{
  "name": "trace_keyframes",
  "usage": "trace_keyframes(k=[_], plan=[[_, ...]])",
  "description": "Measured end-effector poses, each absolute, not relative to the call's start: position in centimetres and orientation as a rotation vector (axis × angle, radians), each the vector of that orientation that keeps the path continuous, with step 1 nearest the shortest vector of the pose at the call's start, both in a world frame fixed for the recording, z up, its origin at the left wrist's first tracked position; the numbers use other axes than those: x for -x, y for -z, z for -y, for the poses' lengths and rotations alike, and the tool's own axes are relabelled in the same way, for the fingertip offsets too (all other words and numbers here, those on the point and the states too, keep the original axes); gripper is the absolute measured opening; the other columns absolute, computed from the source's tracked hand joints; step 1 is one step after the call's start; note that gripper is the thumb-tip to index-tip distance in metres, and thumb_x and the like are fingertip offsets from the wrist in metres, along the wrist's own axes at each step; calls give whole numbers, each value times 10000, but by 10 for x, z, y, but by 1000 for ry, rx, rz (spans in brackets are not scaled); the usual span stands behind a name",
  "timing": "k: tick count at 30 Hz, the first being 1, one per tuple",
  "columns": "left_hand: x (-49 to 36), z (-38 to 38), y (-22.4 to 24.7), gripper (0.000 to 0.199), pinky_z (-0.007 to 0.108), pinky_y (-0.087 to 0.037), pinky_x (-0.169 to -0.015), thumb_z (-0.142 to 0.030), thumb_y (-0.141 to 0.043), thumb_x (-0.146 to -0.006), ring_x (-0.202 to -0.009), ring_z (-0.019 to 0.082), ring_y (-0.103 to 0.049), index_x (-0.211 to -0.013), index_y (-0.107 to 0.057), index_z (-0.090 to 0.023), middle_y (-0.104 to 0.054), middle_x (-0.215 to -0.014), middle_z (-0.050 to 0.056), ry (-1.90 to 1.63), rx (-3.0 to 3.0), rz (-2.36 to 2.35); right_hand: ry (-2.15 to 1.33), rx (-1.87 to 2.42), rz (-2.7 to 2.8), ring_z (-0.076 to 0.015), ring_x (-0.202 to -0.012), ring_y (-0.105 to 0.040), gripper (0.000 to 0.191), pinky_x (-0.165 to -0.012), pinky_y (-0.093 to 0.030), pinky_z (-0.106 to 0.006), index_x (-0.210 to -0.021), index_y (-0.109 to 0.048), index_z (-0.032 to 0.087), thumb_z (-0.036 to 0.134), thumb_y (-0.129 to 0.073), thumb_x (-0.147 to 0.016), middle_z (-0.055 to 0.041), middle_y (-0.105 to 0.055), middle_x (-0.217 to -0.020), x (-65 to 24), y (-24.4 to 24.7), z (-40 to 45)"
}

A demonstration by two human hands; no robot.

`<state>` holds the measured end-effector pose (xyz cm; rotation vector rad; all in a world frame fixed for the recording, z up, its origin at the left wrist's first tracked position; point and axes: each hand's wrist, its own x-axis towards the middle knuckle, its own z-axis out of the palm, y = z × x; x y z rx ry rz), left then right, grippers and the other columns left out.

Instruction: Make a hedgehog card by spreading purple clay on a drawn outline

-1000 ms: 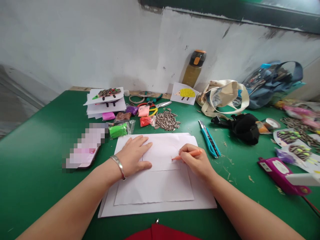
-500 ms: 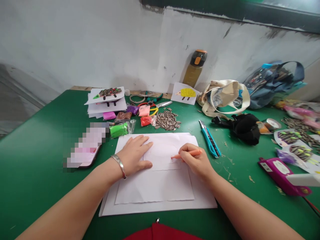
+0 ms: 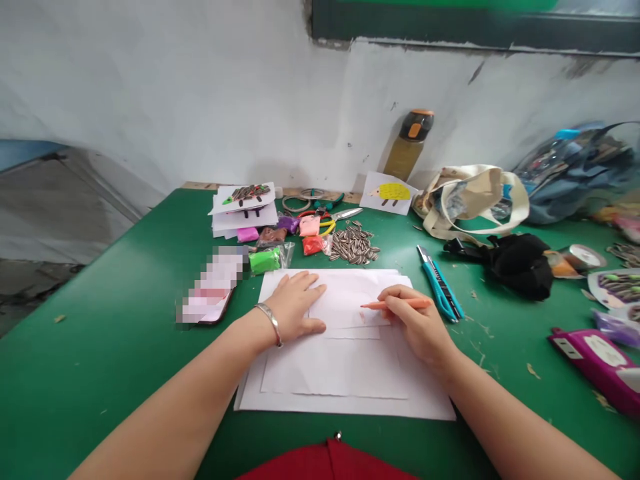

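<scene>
Green work table [image 3: 100, 373] carried a loose stack of white paper sheets [image 3: 330, 393] near its front edge, directly before the person, w/ a smaller pale top sheet [image 3: 350, 297] lying on it. L hand [image 3: 295, 307] sat open & flat on the stack, fingers slightly spread, a silver bangle [image 3: 273, 323] at the wrist. R hand [image 3: 415, 323] was closed in a narrow pinch on an orange pencil [image 3: 375, 305], fingers gripping fairly near the tip, which pointed left over the top sheet. Couldn't tell if the tip was actually touching paper; faint marks near it were too pale to read.

Best approach, imo: keep L hand flat & firm so the sheets can't slide, rest R hand's heel on the paper, use light pressure & short, controlled strokes from the fingers, not the whole arm.

Beyond the stack lay a green clay packet [image 3: 265, 261], striped sunflower seeds [image 3: 353, 245] & yellow-handled scissors [image 3: 327, 227]. A teal box cutter [image 3: 440, 293] lay to the right, just beside the paper, and a pixelated phone [image 3: 210, 287] lay to the left. Farther back, a yellow hedgehog drawing [image 3: 387, 193] stood against a water bottle's side of the wall.
</scene>
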<state>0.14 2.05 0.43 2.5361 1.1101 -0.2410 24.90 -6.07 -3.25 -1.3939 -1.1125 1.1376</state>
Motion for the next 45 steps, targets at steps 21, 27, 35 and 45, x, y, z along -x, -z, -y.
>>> trace_keyframes(k=[21, 27, 35, 45], plan=[[2, -21, -1, 693, 611, -203, -1115, -463, -651, -769, -1404, 382, -264, -1384, -471, -200, -360, -1507, 171, 164, -2551, -1092, -318, 1611, 1452, -262, -1059, -609, 459, -937, -448, -462, -1269, -547, 214, 373, -591, -841, -116, -657, -1164, -264, 17, 50], [2, -21, 0, 700, 624, -179, -1118, -462, -645, -769, -1414, 383, -247, -1399, -459, -220, -348, -1519, 154, 161, -2539, -1096, -83, 1852, 1865, -290, -993, -575, 313, -865, -399, -450, -1089, -667, 248, 441, -532, -882, -76, -686, -1056, -276, 23, 46], [3, -20, -2, 679, 626, -181, -1115, -497, -608, -800, -1420, 382, -229, -1403, -457, -226, -332, -1528, 154, 177, -2549, -1080, 117, 1951, 2024, -261, -936, -550, 180, -763, -369, -385, -957, -702, 260, 277, -550, -863, -74, -669, -1043, -269, 30, 47], [5, -21, 6, 716, 608, -174, -1124, -523, -641, -766, -1419, 377, -237, -1399, -464, -240, -332, -1529, 149, 142, -2555, -1089, 135, 1800, 2046, -308, -1030, -564, 268, -877, -457, -472, -1032, -718, 228, 239, -529, -843, -127, -629, -1181, -274, 37, 44]])
